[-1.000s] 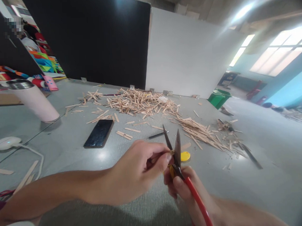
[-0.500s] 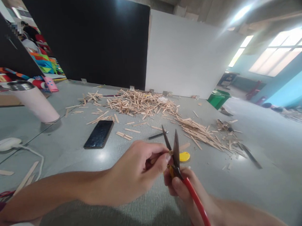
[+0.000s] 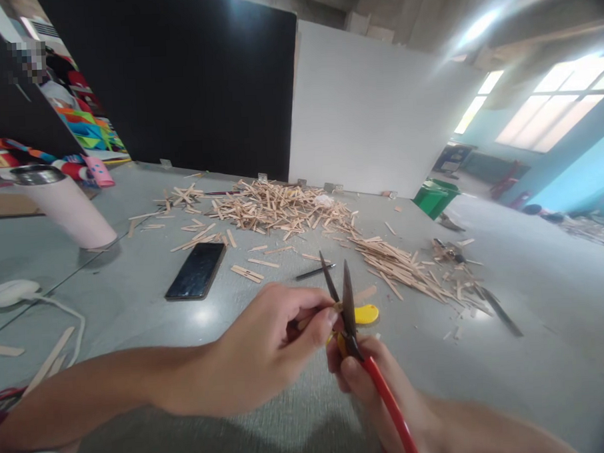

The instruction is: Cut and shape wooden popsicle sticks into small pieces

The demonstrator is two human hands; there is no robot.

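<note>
My right hand is closed round the red handles of a pair of scissors, whose blades point away from me and stand slightly apart. Close beside it, my left hand pinches a small wooden stick, its tip showing between the blades. Most of the stick is hidden by my fingers. Just behind the scissors, a yellow-handled tool lies on the table, partly covered. A dark pen-like tool rests a little further off.
A heap of wooden sticks lies before the boards, with a stack of sticks to its right. A phone, a pink tumbler and a white device with a cable are on the left. A metal blade lies at right.
The whole view has shifted slightly. Both hands keep their grips, and the scissor blades remain parted around the stick's tip with hardly any visible movement.
</note>
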